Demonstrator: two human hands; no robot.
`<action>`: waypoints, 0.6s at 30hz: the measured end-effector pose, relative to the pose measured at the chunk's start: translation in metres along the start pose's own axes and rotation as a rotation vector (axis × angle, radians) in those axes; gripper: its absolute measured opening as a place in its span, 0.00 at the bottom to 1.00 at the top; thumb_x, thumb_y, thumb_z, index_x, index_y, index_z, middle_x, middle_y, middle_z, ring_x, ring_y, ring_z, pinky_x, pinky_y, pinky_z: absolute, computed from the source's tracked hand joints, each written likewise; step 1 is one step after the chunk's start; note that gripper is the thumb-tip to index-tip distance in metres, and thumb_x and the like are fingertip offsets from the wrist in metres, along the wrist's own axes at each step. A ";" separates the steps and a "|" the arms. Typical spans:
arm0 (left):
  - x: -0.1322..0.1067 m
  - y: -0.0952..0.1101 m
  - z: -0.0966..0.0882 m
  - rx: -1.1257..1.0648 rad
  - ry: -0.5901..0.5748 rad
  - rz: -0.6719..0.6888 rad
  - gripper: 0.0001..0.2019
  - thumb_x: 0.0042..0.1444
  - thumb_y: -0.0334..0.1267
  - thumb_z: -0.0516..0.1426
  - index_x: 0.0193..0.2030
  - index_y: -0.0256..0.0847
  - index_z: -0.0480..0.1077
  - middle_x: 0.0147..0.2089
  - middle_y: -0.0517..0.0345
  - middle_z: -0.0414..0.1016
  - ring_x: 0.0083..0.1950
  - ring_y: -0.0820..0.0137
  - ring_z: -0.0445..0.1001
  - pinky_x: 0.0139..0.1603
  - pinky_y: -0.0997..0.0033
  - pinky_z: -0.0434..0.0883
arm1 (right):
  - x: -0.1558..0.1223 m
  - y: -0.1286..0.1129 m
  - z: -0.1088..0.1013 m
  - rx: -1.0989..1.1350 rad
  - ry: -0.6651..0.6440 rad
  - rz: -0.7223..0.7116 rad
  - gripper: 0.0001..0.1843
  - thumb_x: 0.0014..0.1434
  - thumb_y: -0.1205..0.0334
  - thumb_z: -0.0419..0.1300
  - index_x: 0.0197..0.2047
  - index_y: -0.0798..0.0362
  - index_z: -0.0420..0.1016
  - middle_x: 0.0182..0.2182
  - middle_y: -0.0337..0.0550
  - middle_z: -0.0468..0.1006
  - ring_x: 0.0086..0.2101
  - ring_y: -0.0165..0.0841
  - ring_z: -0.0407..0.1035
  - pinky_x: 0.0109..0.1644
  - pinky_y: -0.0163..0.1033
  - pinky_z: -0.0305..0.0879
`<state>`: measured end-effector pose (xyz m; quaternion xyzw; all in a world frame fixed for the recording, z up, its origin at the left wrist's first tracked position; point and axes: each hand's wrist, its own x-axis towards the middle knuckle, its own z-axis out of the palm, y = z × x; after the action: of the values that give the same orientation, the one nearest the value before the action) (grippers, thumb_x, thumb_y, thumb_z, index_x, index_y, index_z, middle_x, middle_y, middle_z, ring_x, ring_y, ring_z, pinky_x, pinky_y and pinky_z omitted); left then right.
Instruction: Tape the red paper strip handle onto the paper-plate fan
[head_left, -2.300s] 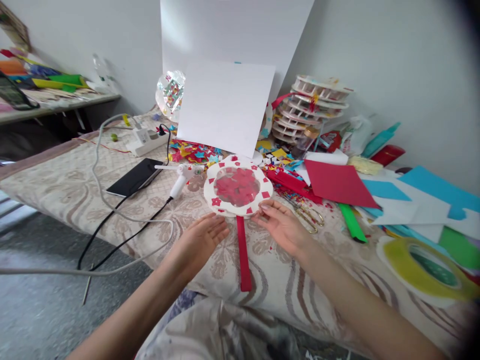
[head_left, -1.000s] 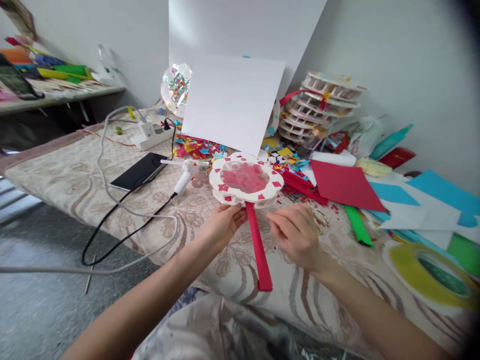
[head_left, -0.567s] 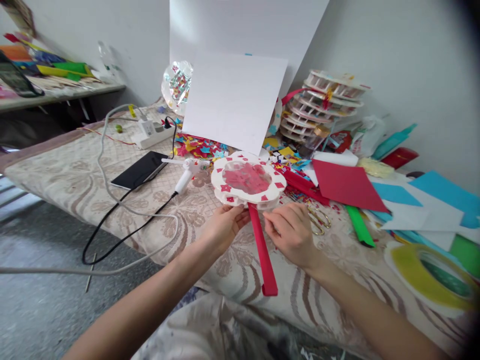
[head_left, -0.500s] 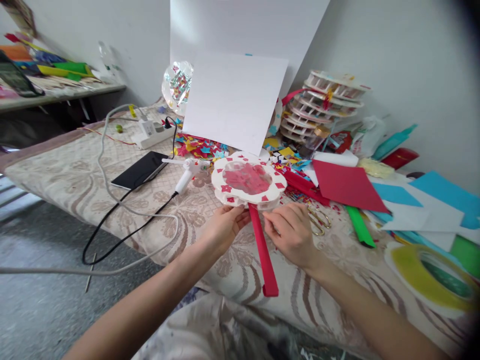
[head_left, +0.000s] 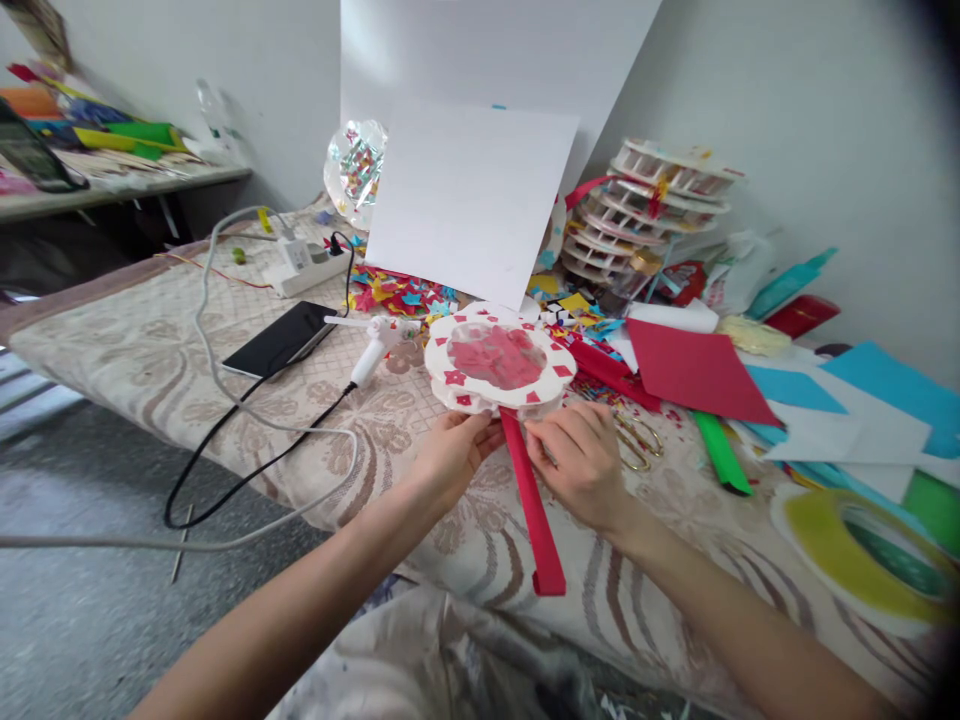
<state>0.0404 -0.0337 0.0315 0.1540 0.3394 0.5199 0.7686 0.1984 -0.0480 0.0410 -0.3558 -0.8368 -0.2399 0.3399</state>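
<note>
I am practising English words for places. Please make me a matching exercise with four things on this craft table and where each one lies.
Things:
1. phone
2. scissors
3. tape roll
4. paper fan

Places:
A. at the table's far right, near the edge
B. held up between the left hand and the right hand
C. left of the fan, by the black cable
D. just right of the right hand

Pairs: 1-C, 2-D, 3-A, 4-B

free: patterned cloth [head_left: 150, 350] left | blocked: scissors [head_left: 634, 440], paper clutter [head_left: 697, 370] right
</note>
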 end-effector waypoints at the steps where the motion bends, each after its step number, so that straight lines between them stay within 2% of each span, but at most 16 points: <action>1: 0.000 0.000 0.000 0.001 0.001 -0.002 0.07 0.54 0.23 0.58 0.27 0.35 0.70 0.29 0.53 0.77 0.32 0.72 0.76 0.47 0.68 0.72 | -0.001 0.000 0.000 0.013 0.010 0.002 0.07 0.58 0.74 0.57 0.36 0.53 0.72 0.27 0.41 0.72 0.32 0.35 0.66 0.41 0.43 0.60; 6: 0.000 0.000 -0.002 0.001 0.017 -0.007 0.07 0.55 0.23 0.57 0.28 0.35 0.71 0.29 0.53 0.77 0.31 0.72 0.76 0.47 0.67 0.72 | -0.009 0.004 -0.003 0.113 0.068 0.030 0.10 0.57 0.75 0.59 0.40 0.52 0.72 0.28 0.41 0.72 0.32 0.35 0.68 0.41 0.43 0.62; 12: -0.001 0.003 -0.003 0.008 0.044 -0.020 0.10 0.56 0.21 0.54 0.27 0.34 0.70 0.26 0.54 0.76 0.28 0.74 0.75 0.43 0.70 0.72 | -0.020 0.009 -0.007 0.204 0.081 -0.081 0.17 0.58 0.76 0.59 0.49 0.51 0.70 0.31 0.42 0.73 0.31 0.32 0.67 0.41 0.44 0.65; 18: -0.003 0.003 -0.004 0.034 0.040 -0.032 0.09 0.55 0.22 0.56 0.26 0.34 0.71 0.27 0.53 0.77 0.30 0.73 0.76 0.40 0.73 0.73 | -0.023 0.014 -0.005 0.192 0.120 -0.073 0.18 0.58 0.75 0.60 0.50 0.51 0.70 0.31 0.42 0.73 0.33 0.34 0.68 0.41 0.45 0.66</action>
<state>0.0345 -0.0357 0.0316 0.1511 0.3660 0.5048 0.7670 0.2230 -0.0524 0.0293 -0.2759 -0.8464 -0.1916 0.4132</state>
